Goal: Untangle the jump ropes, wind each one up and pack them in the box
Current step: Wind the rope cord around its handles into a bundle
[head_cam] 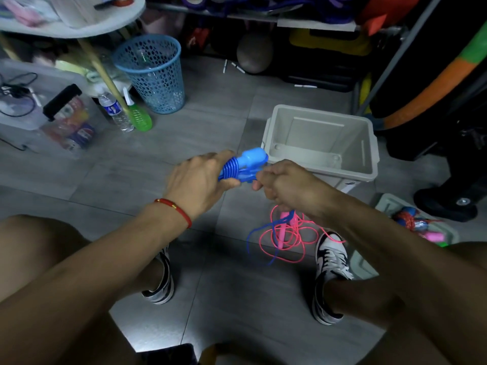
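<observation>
My left hand (199,180) grips the blue jump rope handles (246,164), with several turns of blue cord wound round them. My right hand (283,184) is curled beside the handles and pinches the blue cord (259,233), which hangs down from it to the floor. A pink jump rope (288,239) lies in loose loops on the tiles below my right hand, its pink handle among them, with the blue cord running through it. The grey plastic box (369,143) stands open just beyond my hands and nothing shows inside it.
A grey lid (445,231) at the right holds more wound ropes, red, blue and pink. My two shoes (330,262) rest on the tiles. A blue mesh basket (155,75), bottles and a clear storage bin stand at the left. Shelves line the back.
</observation>
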Tool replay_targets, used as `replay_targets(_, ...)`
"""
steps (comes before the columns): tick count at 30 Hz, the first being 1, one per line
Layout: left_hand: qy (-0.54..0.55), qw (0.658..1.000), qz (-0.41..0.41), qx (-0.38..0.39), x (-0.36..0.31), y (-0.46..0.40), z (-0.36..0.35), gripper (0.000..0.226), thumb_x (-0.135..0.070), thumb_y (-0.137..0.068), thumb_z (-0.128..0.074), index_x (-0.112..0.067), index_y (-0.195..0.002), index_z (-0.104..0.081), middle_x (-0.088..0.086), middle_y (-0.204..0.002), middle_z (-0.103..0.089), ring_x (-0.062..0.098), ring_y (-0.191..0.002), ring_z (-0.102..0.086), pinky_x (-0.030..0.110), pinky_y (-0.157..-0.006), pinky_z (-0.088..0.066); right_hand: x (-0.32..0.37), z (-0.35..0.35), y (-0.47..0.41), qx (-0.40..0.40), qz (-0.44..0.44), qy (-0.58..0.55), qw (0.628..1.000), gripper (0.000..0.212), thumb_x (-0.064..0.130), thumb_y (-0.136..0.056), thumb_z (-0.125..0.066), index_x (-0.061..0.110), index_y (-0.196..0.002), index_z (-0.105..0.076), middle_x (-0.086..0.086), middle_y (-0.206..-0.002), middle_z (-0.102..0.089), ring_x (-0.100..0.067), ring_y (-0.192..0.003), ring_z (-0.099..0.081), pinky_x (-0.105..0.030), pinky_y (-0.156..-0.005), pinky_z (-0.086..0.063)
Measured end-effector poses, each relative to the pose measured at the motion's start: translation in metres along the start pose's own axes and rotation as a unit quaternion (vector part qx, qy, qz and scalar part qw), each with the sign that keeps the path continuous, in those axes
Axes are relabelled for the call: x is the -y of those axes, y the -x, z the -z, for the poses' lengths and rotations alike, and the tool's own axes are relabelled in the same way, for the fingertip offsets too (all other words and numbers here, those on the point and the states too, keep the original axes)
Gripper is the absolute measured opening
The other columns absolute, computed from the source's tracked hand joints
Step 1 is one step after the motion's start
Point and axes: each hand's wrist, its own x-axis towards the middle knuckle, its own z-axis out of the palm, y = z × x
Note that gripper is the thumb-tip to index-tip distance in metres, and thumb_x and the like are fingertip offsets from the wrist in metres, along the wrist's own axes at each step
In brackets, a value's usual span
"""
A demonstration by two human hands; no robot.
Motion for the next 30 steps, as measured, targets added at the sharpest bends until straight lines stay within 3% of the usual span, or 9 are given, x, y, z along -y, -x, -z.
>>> replay_targets(4,-0.034,0.996,-0.063,0.056,-0.010,0.007,-0.007,0.048,-0.054,-0.085,-0.065,-0.031,-0.125,-0.056,0.001,-0.109,-0.067,0.032,-0.102,-0.064,0.037,-0.075,-0.048,0.004,0.009,0.006,-0.015,0.111,0.235,0.966,0.024,0.025,-0.091,-0.064,0.012,-0.070,-0.063,0.004,-0.055,-0.049,-0.006,-0.047,-0.045,-0.018,-0.046,-0.033)
replay_targets(6,-0.014,0.993,-0.100,0.059,-0.013,0.009,-0.008,0.047,-0.060,-0.083,-0.063,-0.030,-0.120,-0.057,-0.001,-0.105,-0.067,0.031,-0.100,-0.064,0.036,-0.075,-0.048,0.003,0.016,0.004,-0.051,0.150,0.304,0.940,0.021,0.030,-0.088,-0.066,0.014,-0.074,-0.065,0.001,-0.065,-0.060,-0.009,-0.061,-0.054,-0.028,-0.060,-0.048)
replay_targets(9,0.010,0.992,-0.125,0.034,-0.014,0.010,-0.005,0.053,-0.077,-0.078,-0.050,-0.032,-0.106,-0.060,-0.007,-0.094,-0.068,0.026,-0.090,-0.065,0.033,-0.068,-0.046,-0.002,0.032,0.000,-0.071,0.171,0.331,0.925,0.019,0.043,-0.089,-0.067,0.024,-0.086,-0.065,0.005,-0.072,-0.062,-0.017,-0.073,-0.056,-0.037,-0.074,-0.050)
replay_targets(13,0.053,0.981,-0.178,0.049,-0.015,0.011,0.002,0.042,-0.069,-0.079,-0.057,-0.028,-0.092,-0.058,-0.008,-0.082,-0.063,0.023,-0.083,-0.062,0.032,-0.065,-0.045,-0.004,0.041,0.002,-0.032,0.211,0.331,0.919,0.015,0.050,-0.086,-0.070,0.036,-0.089,-0.064,0.016,-0.069,-0.061,-0.003,-0.070,-0.053,-0.033,-0.072,-0.047)
replay_targets(15,0.083,0.973,-0.204,0.072,-0.016,0.012,0.008,0.038,-0.063,-0.079,-0.066,-0.027,-0.086,-0.056,-0.011,-0.076,-0.056,0.018,-0.077,-0.058,0.033,-0.065,-0.046,-0.003,0.043,0.001,0.007,0.212,0.294,0.932,0.012,0.045,-0.084,-0.075,0.036,-0.081,-0.068,0.019,-0.070,-0.062,-0.003,-0.070,-0.056,-0.030,-0.071,-0.047)
replay_targets(19,0.157,0.957,-0.195,0.144,-0.022,0.016,0.018,0.038,-0.058,-0.071,-0.080,-0.031,-0.089,-0.060,-0.011,-0.076,-0.058,0.013,-0.074,-0.056,0.035,-0.069,-0.049,-0.006,0.049,-0.001,0.111,0.214,0.137,0.961,0.014,0.033,-0.076,-0.081,0.021,-0.080,-0.078,-0.004,-0.086,-0.066,-0.004,-0.070,-0.062,-0.027,-0.073,-0.052)
replay_targets(23,0.332,0.919,-0.131,0.168,-0.022,0.017,0.028,0.041,-0.043,-0.066,-0.089,-0.025,-0.093,-0.063,-0.001,-0.078,-0.065,0.016,-0.069,-0.060,0.036,-0.067,-0.051,-0.015,0.054,-0.004,0.111,0.201,-0.028,0.973,0.017,0.025,-0.077,-0.079,0.012,-0.089,-0.078,-0.014,-0.082,-0.071,-0.011,-0.074,-0.062,-0.022,-0.069,-0.051)
replay_targets(27,0.499,0.858,-0.058,0.110,-0.019,0.012,0.034,0.040,-0.021,-0.070,-0.087,-0.003,-0.098,-0.064,0.013,-0.085,-0.066,0.011,-0.077,-0.056,0.027,-0.071,-0.048,-0.026,0.045,-0.011,0.076,0.184,-0.158,0.967,0.009,0.001,-0.088,-0.067,0.003,-0.095,-0.072,-0.007,-0.082,-0.073,-0.016,-0.074,-0.063,-0.026,-0.072,-0.052)
replay_targets(30,0.563,0.825,0.025,0.047,-0.021,0.010,0.029,0.032,-0.009,-0.078,-0.082,0.005,-0.101,-0.065,-0.004,-0.076,-0.070,0.000,-0.069,-0.059,0.013,-0.067,-0.046,-0.029,0.030,-0.012,0.112,0.166,-0.155,0.967,0.015,0.015,-0.099,-0.059,0.014,-0.095,-0.074,-0.007,-0.072,-0.061,-0.027,-0.062,-0.034,-0.033,-0.059,-0.035)
